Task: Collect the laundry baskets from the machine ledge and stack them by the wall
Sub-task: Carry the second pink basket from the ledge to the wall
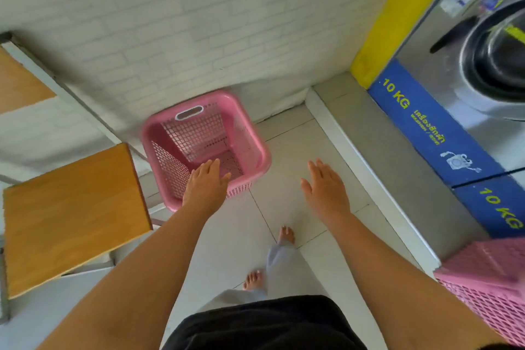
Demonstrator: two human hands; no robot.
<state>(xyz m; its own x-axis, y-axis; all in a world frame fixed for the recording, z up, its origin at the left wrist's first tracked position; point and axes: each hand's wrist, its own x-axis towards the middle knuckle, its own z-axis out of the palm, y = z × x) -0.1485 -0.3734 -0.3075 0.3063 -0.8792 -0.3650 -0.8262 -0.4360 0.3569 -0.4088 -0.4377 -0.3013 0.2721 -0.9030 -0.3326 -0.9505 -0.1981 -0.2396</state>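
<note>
A pink mesh laundry basket (244, 133) stands upright on the tiled floor against the white brick wall (159, 23), empty inside. My left hand (206, 187) hovers flat over its near rim, fingers spread and holding nothing. My right hand (325, 189) is out over the floor to the right of the basket, also flat with nothing in it. Another pink mesh basket (485, 281) lies upside down on the grey machine ledge (377, 136) at the lower right, partly cut off by the frame edge.
A wooden-topped stool (71, 213) stands left of the basket, with a wooden table (17, 79) behind it. Steel washing machines (494, 60) with blue 10 KG panels line the right side above the ledge. My bare feet (285, 234) are on the tiles.
</note>
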